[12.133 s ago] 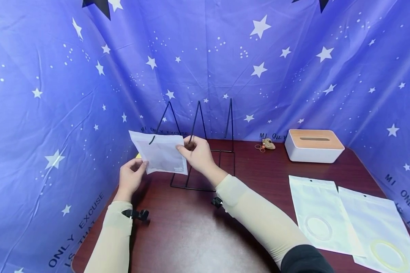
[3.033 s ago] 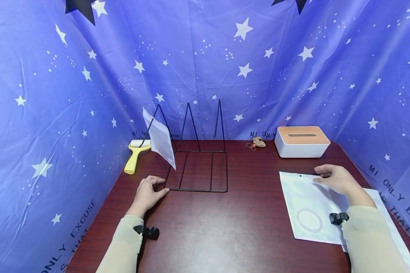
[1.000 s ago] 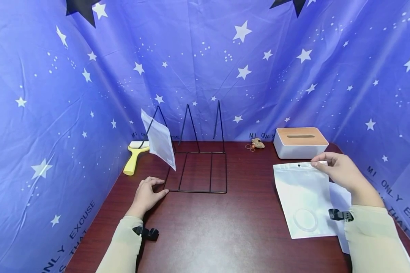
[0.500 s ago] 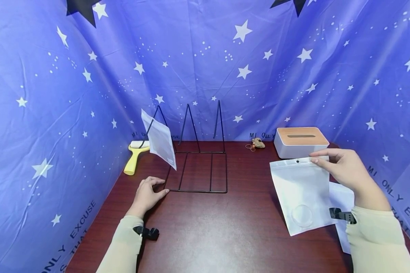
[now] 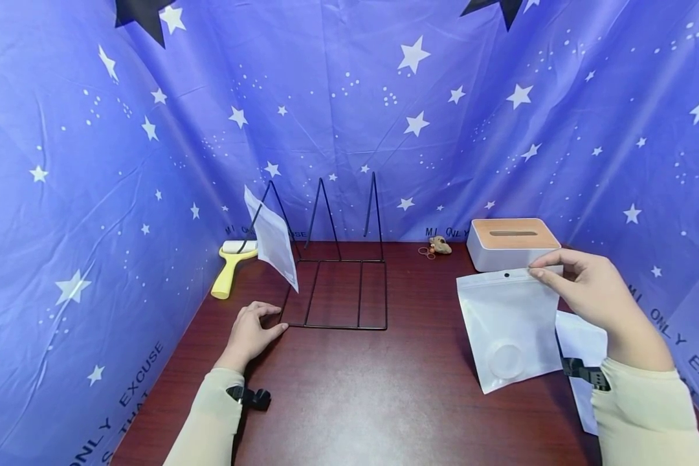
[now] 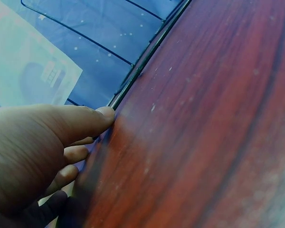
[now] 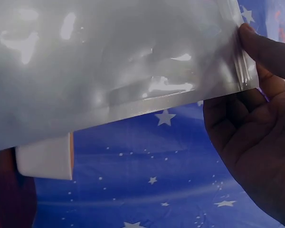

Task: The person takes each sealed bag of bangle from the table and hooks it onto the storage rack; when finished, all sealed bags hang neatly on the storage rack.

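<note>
Blue star-print curtain (image 5: pixel 349 110) is enclosing the back + both sides. Dk red-brown wood table (image 5: pixel 349 401) is spreading below. Black wire rack (image 5: pixel 360 291) is standing L of ctr, 3 pointed uprights rising at the back. White pouch (image 5: pixel 509 317) is hanging tilted at table's R side, in front of the tissue box; can't tell if its bottom corner is touching the table. A round shape is showing in its lower part. R hand (image 5: pixel 594 288) is pinching the pouch's top edge nr the RH corner, btwn thumb + fingers. White tissue box (image 5: pixel 512 260) w/ wood-look top is sitting nr the curtain. 2nd pouch (image 5: pixel 579 333) is lying on the table, partly hidden by R hand + wrist. L hand (image 5: pixel 253 333) is holding the rack's front L corner, thumb on the front wire. Smaller pouch (image 5: pixel 272 239) is leaning at the rack's leftmost upright. Yellow-handled roller (image 5: pixel 226 272) is lying just L of the rack. Tiny brown figure (image 5: pixel 440 245) w/ orange bead is resting nr the curtain.
</note>
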{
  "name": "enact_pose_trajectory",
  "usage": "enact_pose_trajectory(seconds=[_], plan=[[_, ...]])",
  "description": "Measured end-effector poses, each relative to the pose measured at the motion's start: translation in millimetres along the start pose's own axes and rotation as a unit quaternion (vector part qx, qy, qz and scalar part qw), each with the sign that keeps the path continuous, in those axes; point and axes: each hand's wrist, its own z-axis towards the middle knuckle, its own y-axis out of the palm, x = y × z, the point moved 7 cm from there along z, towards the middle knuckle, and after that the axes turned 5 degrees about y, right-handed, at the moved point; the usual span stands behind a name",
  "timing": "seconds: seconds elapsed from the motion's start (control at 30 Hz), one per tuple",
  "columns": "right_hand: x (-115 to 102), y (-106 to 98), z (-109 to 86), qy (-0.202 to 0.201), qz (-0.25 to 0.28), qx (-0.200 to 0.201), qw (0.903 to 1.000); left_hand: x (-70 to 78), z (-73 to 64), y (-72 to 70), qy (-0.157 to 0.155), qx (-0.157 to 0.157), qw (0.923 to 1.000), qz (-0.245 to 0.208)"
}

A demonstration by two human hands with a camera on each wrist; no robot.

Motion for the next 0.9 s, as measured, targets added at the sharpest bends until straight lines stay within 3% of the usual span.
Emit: enact_pose_trajectory(seconds=[0.5, 0.9], plan=[[-21.6, -5.2, -4.1, -0.025, 0.026, 0.033, 0.9988, -0.4, -0.5, 0.7, -0.003, -0.009, 0.9999, -0.003], [-31.2, -5.6, -3.5, -0.030, 0.027, 0.096, 0.9946, -0.5, -0.2, 0.9, -0.004, -0.008, 1.0000, -0.003]])
